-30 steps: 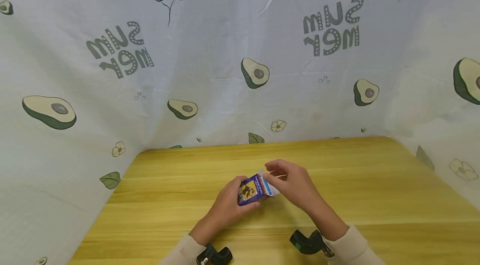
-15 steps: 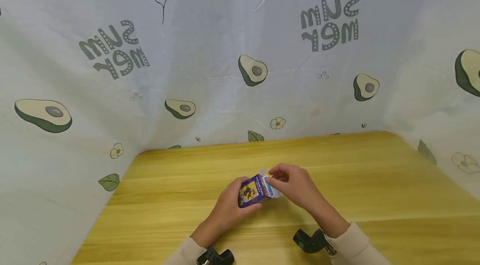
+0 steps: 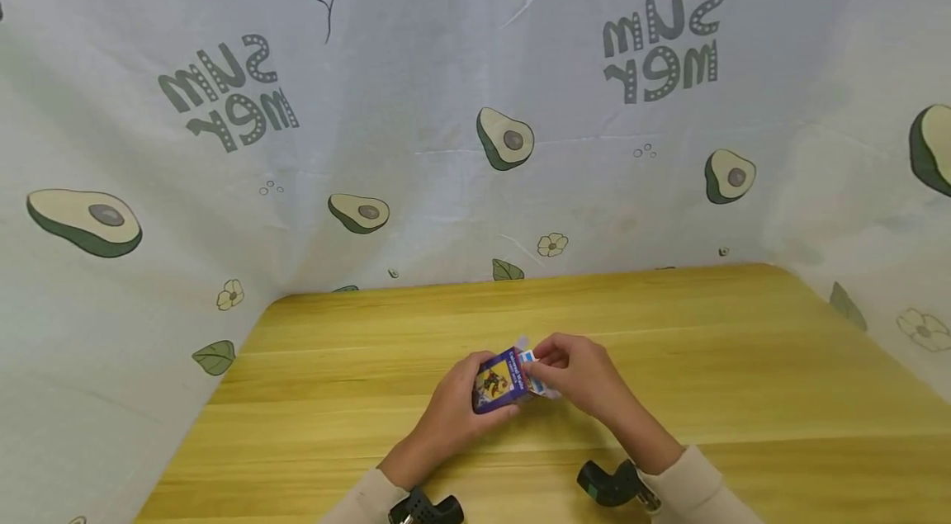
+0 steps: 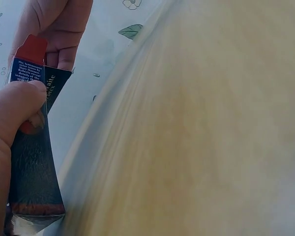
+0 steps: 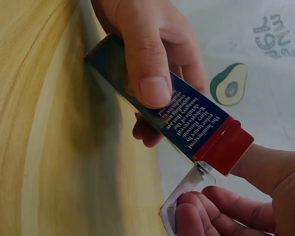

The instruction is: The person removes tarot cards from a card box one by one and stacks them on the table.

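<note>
My left hand (image 3: 453, 400) grips a small purple card box (image 3: 494, 384), tilted above the table, with its thumb and fingers along opposite sides. Lettering on the front includes "Waite" and "deck". The end toward my right hand (image 3: 583, 375) is unfolded, showing a red flap (image 5: 229, 146) and a white flap (image 5: 179, 191). At that mouth, a blue-and-white card-like piece (image 3: 527, 357) sticks out, and my right thumb and forefinger pinch it. The right fingers hide part of the opening. In the left wrist view, the left thumb (image 4: 19, 105) presses the narrow side.
A yellow wood-grain table (image 3: 357, 392) lies under both hands. Behind and beside it hangs a pale cloth (image 3: 416, 95) printed with avocados, leaves and lettering. Black wrist cameras (image 3: 612, 483) sit at both cuffs.
My right hand has come down and closed in on the box's open end, its thumb and forefinger now pinching the blue-and-white piece. The left hand keeps its hold, almost still.
</note>
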Demonstrator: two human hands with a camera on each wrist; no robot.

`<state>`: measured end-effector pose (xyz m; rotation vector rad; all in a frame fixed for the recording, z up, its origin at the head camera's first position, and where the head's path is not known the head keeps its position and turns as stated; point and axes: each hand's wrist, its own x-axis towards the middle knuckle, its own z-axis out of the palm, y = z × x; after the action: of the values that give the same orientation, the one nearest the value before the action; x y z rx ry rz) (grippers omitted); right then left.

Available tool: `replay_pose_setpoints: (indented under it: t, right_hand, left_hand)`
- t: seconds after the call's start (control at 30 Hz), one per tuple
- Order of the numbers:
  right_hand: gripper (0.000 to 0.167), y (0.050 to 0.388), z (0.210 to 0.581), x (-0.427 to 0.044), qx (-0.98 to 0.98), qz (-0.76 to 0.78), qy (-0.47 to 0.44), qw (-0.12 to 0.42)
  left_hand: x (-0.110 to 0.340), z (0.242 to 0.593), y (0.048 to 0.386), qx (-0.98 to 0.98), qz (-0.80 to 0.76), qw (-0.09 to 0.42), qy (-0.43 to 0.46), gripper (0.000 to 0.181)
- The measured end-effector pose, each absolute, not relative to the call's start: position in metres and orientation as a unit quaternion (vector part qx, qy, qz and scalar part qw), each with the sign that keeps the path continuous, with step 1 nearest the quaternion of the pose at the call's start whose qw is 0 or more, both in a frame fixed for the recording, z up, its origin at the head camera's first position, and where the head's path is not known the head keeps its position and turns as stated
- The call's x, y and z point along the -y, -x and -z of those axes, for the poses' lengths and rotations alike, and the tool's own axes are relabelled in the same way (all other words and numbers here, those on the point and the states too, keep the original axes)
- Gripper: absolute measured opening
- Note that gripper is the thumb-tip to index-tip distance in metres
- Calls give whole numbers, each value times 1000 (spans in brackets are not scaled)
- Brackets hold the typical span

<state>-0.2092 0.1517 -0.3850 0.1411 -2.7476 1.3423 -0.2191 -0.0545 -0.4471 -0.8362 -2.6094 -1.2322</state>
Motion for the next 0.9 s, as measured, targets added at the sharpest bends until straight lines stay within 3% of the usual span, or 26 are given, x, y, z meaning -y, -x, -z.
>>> replay_pose_setpoints:
  t: [0.9]
  right_hand:
    - [13, 210, 395, -143, 900, -432, -26, 49]
  left_hand:
    - [54, 448, 219, 871, 381, 98, 294, 71]
